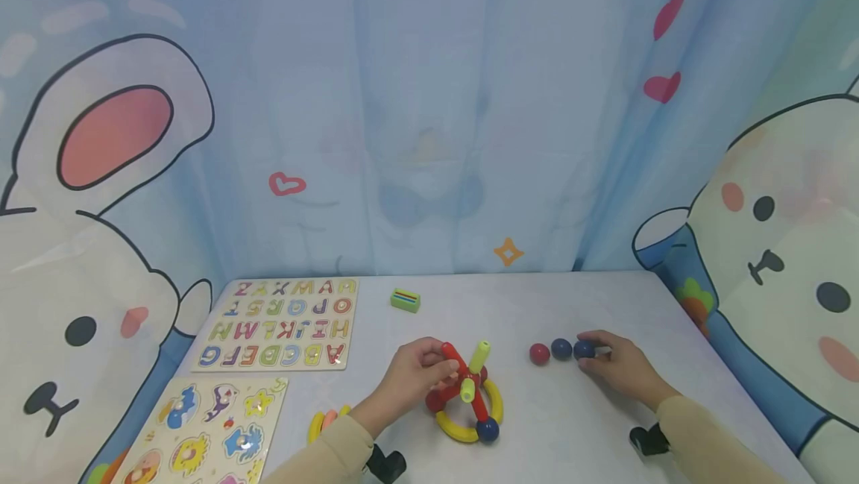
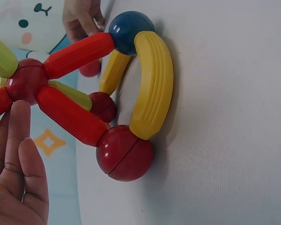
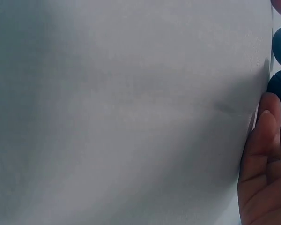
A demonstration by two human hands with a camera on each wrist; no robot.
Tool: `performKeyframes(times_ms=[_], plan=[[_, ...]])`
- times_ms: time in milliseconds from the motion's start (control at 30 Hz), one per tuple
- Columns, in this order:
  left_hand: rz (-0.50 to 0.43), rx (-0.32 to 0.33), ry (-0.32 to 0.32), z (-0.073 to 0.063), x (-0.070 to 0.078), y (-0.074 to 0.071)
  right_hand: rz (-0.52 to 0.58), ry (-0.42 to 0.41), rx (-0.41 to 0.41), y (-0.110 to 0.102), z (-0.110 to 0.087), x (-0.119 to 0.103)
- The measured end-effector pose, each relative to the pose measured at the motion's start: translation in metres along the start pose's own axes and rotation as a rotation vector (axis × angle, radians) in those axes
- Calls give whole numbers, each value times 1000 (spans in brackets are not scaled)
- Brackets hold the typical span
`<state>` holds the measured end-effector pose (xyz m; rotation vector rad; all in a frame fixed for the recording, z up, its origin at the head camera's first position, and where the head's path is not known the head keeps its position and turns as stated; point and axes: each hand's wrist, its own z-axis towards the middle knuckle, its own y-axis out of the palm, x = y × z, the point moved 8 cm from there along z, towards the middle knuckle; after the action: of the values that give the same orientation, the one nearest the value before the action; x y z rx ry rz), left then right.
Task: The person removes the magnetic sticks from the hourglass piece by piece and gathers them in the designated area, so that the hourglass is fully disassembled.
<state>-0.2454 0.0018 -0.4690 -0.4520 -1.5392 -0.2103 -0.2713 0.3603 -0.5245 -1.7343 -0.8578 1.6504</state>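
Observation:
A magnetic stick-and-ball model stands on the table: yellow curved sticks form its base, with red sticks and light green sticks meeting at a red ball above. My left hand holds the model by a red stick near the top, on its left side; in the left wrist view the grip itself lies partly out of frame. To the right, my right hand pinches a dark blue ball between thumb and fingers. That ball ends a row with another blue ball and a red ball.
An alphabet puzzle board lies at the back left, and a picture puzzle board in front of it. A small green block sits at the back. Yellow and pink curved pieces are partly behind my left forearm.

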Motion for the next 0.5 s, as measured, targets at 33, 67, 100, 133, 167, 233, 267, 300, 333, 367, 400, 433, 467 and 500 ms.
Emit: performKeyframes(times_ms=[33, 67, 100, 133, 167, 233, 267, 300, 333, 367, 400, 433, 467, 500], plan=[[1, -1, 1, 0, 0, 0, 0, -2, -3, 0, 0, -1], [-1, -2, 1, 0, 1, -1, 2, -2, -5, 0, 0, -2], [-2, -2, 1, -1, 1, -1, 5, -1, -8, 1, 1, -2], [-3, -1, 0, 0, 1, -1, 7, -1, -10, 1, 1, -3], [-6, -2, -2, 0, 1, -1, 8, -1, -10, 1, 1, -3], [-7, 1, -5, 0, 1, -1, 9, -2, -9, 1, 1, -3], [-8, 2, -5, 0, 0, -1, 10, -1, -8, 2, 1, -3], [-10, 3, -7, 0, 0, -1, 10, -4, -7, 2, 1, -3], [-11, 3, -7, 0, 0, -1, 9, -6, -5, 2, 1, -3], [-12, 2, -6, 0, 0, 0, 7, -8, -4, 2, 1, -2], [-13, 3, -8, 0, -1, -1, 6, -10, -3, 2, 2, -1], [-12, 3, -9, 0, -1, -1, 5, -10, -3, 2, 2, -1], [-17, 2, -12, -1, -1, -1, 6, -8, -4, 2, 2, 0], [-19, 3, -14, -1, -1, -1, 7, -4, -3, 3, 3, 0]])
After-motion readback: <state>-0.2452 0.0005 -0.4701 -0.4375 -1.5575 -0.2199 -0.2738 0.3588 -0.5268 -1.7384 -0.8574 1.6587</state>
